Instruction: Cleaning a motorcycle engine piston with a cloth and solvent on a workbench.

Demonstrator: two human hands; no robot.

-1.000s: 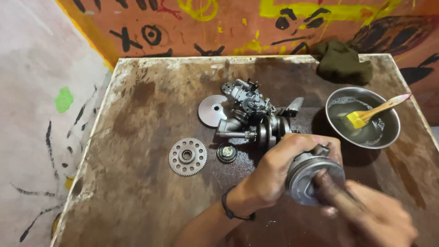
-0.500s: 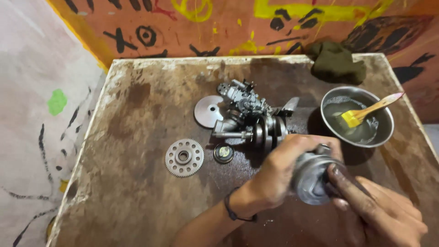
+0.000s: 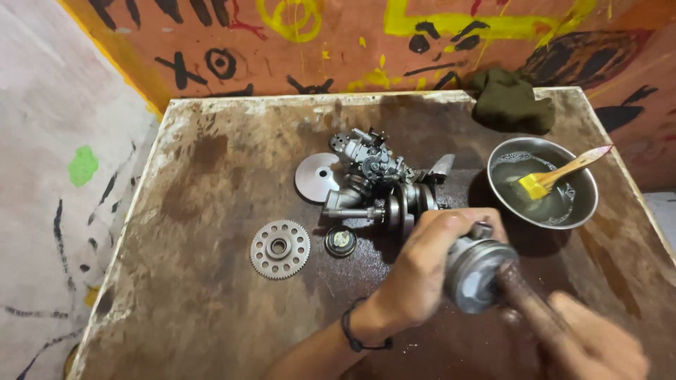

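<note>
Left hand (image 3: pixel 429 264) is gripping a round metal part (image 3: pixel 475 274) above the tabletop (image 3: pixel 197 211); right hand (image 3: pixel 598 348), closed, is pressing a blurred tool (image 3: pixel 524 299) into it. Cleaning appears midway: gear (image 3: pixel 280 248) and engine pieces (image 3: pixel 380 179) are lying untouched.

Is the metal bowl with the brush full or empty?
Partly filled: the metal bowl holds shallow clear liquid, and the yellow-bristled brush rests in it, handle leaning over the right rim.

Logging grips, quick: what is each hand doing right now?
Left hand: closed around the round grey metal cylinder part.
Right hand: closed on a rusty brown rod-like tool, blurred.
</note>
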